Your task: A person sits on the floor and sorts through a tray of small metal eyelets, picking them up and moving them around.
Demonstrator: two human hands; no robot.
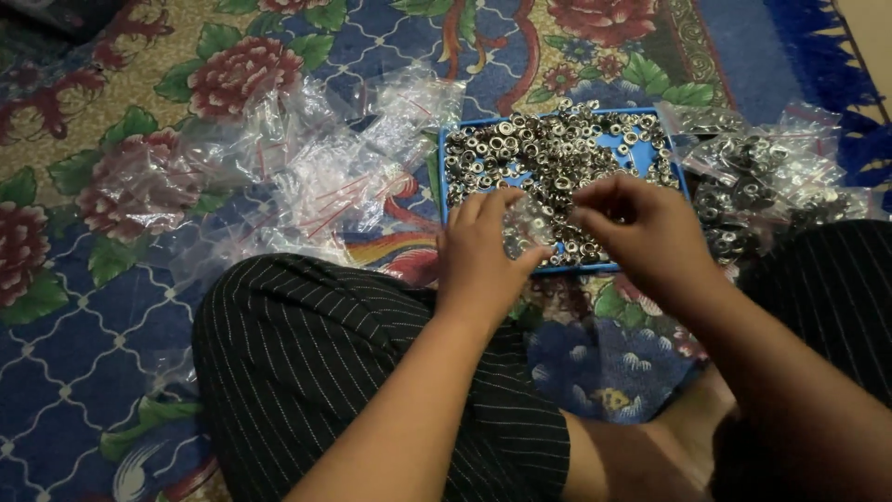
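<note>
A blue tray [442, 177] lies on the carpet, heaped with several small silver metal rings [548, 149]. My left hand [478, 256] pinches a small clear plastic bag [527, 228] at the tray's near edge. My right hand [641, 232] hovers over the rings just right of the bag, fingertips pinched together near the bag's mouth; whether a ring is between them is hidden.
A loose pile of empty clear bags with red seal strips [316, 177] lies left of the tray. Filled bags of rings [771, 177] sit to its right. My knees in black striped trousers [307, 363] frame the floral carpet [84, 307].
</note>
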